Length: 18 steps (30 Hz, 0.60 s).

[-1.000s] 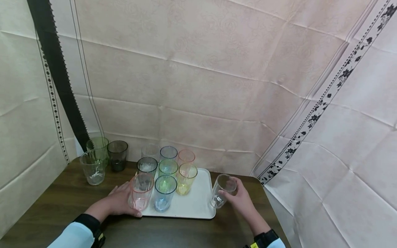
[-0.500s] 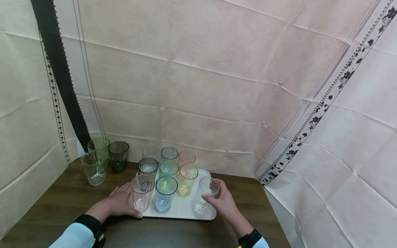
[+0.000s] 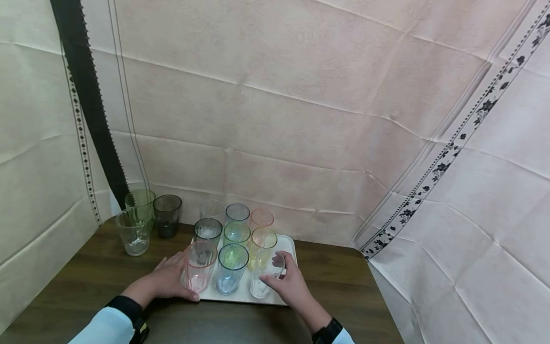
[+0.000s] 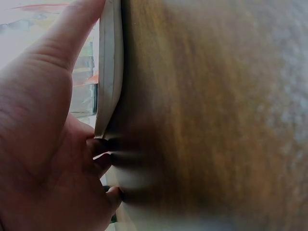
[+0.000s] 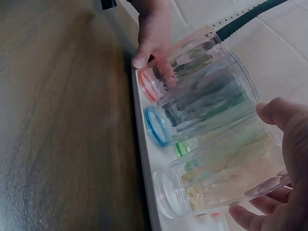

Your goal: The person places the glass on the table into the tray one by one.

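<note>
My right hand [image 3: 292,282] holds a clear drinking glass [image 3: 259,288] near its rim, thumb in front and fingers behind. The glass is at the front of a white tray [image 3: 289,244], right of a blue-based glass [image 3: 227,282]; its base [image 5: 166,195] is at the tray surface in the right wrist view. My left hand [image 3: 163,283] grips the tray's front left corner beside a pink glass [image 3: 198,277]. Its thumb lies along the tray edge [image 4: 109,72] in the left wrist view. Behind the clear glass stands a yellow glass [image 3: 263,237], partly hidden.
Behind the front row, black-rimmed [image 3: 208,230], green [image 3: 237,232], dark-blue-rimmed [image 3: 237,212], red-rimmed [image 3: 262,218] and clear glasses stand close together. Left of the tray on the wooden table [image 3: 240,325] are a dark glass [image 3: 167,217], a green glass [image 3: 140,198] and a clear one [image 3: 135,234]. Cloth walls enclose the table.
My right hand has carried the clear glass leftward from the tray's right edge to a place beside the blue-based glass. The left hand stays at the tray corner.
</note>
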Tool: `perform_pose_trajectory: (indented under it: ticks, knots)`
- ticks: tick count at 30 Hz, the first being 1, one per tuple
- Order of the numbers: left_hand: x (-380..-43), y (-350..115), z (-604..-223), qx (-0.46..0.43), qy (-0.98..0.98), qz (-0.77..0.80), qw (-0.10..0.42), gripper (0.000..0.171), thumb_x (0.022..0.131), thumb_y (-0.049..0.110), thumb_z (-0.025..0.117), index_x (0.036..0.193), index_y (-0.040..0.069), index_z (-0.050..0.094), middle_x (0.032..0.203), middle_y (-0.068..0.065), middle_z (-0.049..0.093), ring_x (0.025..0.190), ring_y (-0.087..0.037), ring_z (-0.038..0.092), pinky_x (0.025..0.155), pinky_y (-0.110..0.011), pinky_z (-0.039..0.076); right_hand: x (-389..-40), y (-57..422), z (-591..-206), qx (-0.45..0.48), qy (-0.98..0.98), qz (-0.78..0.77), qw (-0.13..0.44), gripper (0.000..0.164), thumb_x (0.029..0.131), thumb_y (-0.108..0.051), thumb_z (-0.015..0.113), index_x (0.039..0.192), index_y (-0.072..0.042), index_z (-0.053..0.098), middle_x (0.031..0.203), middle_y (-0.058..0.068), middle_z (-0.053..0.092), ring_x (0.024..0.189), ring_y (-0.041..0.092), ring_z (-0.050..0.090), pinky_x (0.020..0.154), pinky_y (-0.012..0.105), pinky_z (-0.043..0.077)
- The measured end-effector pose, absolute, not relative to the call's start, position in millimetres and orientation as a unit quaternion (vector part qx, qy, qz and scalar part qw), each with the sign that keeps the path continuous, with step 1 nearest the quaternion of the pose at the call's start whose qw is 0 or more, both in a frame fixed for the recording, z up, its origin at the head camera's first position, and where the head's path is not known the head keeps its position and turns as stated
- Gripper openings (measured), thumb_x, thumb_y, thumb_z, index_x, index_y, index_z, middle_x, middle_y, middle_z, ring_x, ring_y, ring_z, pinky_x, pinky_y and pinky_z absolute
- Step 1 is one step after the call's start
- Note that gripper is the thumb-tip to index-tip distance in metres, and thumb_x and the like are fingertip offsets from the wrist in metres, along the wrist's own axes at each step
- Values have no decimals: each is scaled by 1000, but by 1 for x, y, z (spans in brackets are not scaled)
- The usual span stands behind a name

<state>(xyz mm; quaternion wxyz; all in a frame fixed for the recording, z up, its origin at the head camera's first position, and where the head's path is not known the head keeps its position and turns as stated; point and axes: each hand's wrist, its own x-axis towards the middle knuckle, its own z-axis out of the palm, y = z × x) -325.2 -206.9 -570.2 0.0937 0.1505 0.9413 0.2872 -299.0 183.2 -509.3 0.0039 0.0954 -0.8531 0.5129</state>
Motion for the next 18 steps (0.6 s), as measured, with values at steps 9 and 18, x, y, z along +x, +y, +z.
perform_pose_trajectory:
  ticks: [9, 18]
  knots:
    - [-326, -206, -568, 152, 942, 284, 93, 147, 73, 66, 97, 169, -13, 19, 171, -43, 25, 159, -62, 20, 125, -82, 12, -296, 176, -511, 104, -849, 518, 6, 81, 91, -33, 94, 153, -7, 51, 145, 18, 64, 136, 36, 60, 105, 58, 55]
    - [-326, -206, -568, 150, 941, 286, 102, 147, 73, 66, 97, 168, -14, 19, 170, -44, 24, 159, -64, 19, 125, -82, 10, -298, 172, -516, 109, -853, 511, 16, 79, 92, -25, 93, 155, -5, 48, 146, 23, 64, 136, 34, 61, 108, 60, 55]
